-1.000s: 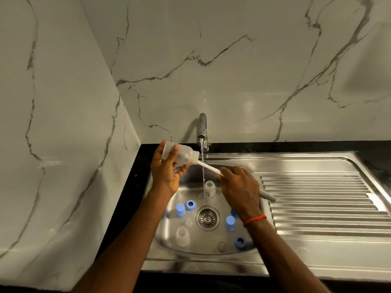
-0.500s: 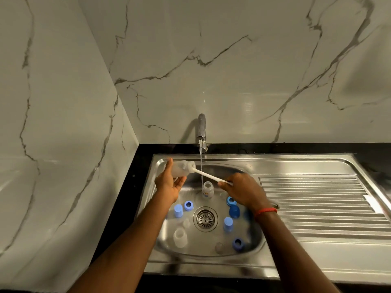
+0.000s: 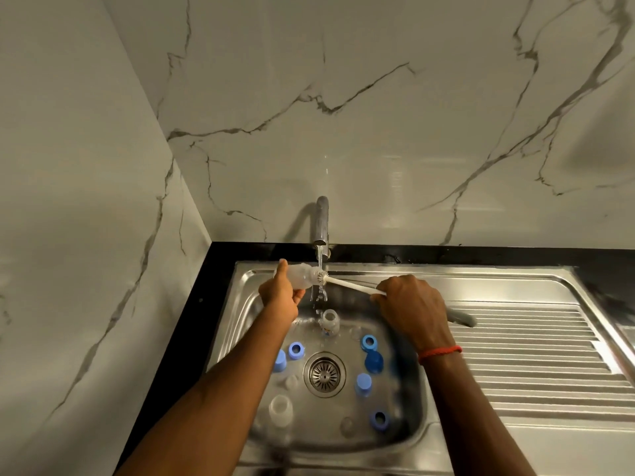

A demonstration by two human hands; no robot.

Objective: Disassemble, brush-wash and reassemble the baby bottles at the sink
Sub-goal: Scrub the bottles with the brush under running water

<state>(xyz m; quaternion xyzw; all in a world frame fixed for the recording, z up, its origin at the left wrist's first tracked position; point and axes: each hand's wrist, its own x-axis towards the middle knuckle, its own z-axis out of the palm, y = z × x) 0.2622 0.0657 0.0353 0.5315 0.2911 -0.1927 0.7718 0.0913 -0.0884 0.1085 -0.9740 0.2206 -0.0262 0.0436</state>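
1. Baby bottle (image 3: 299, 274) held near-level in left grip (image 3: 280, 300), over the sink (image 3: 343, 455), at its far side, mouth pointing right.
2. Bottle brush (image 3: 347, 285) clasped by its shaft in right grip (image 3: 412, 307), bristle head just outside the mouth, under the tap (image 3: 321, 219) stream.
3. One shared left-right axis; likely a straight leftward push.
4. Translucent, wet, capless.

The right hand (image 3: 412, 304) covers the middle of the brush (image 3: 347, 285) handle, and the grey end past the knuckles is smeared. The left hand (image 3: 280, 298) hides the base end of the bottle (image 3: 302, 274). The clear pieces (image 3: 280, 410) low in the sink (image 3: 515, 451) are too blurred to name, and the sink's right end and both forearms run off the picture.
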